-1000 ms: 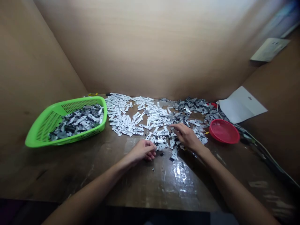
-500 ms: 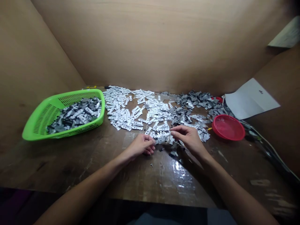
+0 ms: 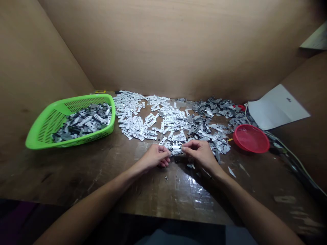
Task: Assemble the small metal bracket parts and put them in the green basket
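Observation:
My left hand (image 3: 156, 156) is closed, thumb against curled fingers, at the near edge of the metal parts. Whatever is between its fingertips is too small to make out. Just to its right, my right hand (image 3: 201, 154) pinches thumb and forefinger together, and the thing in that pinch is not clear either. Between and behind the fingertips lie flat white metal plates (image 3: 176, 149) with holes and small black pieces. A heap of white slotted plates (image 3: 136, 127) spreads behind the left hand. Darker grey metal pieces (image 3: 214, 107) lie heaped behind the right hand.
On the left stands a green plastic basket (image 3: 33, 139) holding mixed grey, white and black parts. A red bowl (image 3: 251, 139) sits at the right, by a white sheet (image 3: 276, 109) and a cable (image 3: 297, 161). A small screw-like piece (image 3: 166, 178) lies near the front.
My right hand has come slightly down and left, closer to my left hand. My left hand has hardly moved. The whole view has shifted a little.

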Motion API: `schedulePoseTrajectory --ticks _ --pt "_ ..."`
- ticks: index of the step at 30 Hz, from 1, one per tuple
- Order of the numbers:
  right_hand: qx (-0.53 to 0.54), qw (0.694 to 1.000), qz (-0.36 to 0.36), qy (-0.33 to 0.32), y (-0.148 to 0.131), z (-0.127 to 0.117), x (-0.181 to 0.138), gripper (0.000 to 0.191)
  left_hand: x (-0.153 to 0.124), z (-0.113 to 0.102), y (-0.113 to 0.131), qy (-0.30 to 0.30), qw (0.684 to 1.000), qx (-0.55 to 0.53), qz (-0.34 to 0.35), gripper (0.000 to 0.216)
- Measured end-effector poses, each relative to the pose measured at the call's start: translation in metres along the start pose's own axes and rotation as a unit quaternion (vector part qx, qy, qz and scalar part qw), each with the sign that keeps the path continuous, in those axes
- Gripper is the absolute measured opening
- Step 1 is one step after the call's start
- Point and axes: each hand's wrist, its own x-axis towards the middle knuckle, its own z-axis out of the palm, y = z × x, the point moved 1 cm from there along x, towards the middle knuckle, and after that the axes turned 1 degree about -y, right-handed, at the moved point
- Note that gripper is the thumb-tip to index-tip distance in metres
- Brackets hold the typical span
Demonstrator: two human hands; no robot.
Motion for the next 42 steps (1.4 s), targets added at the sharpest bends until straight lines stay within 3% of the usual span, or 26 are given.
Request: schedulePoseTrajectory --ticks 9,18,22,27,30,38,42 --pt "0.034 0.999 0.03 -0.017 0.003 0.003 -0.001 0.029 -0.001 -0.001 -0.001 -0.008 1.0 -0.02 -0.002 0.024" --pt "-0.047 0.998 -0.036 0.026 0.01 -0.001 0.003 0.024 -0.002 -0.004 -0.001 -0.003 0.999 -0.048 0.002 0.026" --pt "0.017 0.999 0.026 -0.011 0.009 -0.003 0.004 0.032 -0.003 -0.004 0.0 -0.006 0.998 -0.051 0.029 0.027" --pt "0.065 0.981 0.137 -0.119 0.005 -0.004 0.002 0.037 -0.002 -0.001 -0.001 -0.011 0.996 -0.049 0.073 0.028" --pt "0.067 0.984 0.107 -0.126 0.004 -0.002 0.0 0.035 -0.002 0.001 -0.002 -0.007 0.996 -0.038 0.083 0.027" --pt "0.003 0.999 -0.033 -0.017 0.015 0.009 0.0 0.031 -0.001 0.0 -0.003 0.021 0.991 0.005 0.129 0.026" --pt "-0.002 0.998 -0.056 -0.014 0.013 0.013 -0.001 0.028 -0.001 0.001 -0.001 0.032 0.988 -0.002 0.149 0.025"
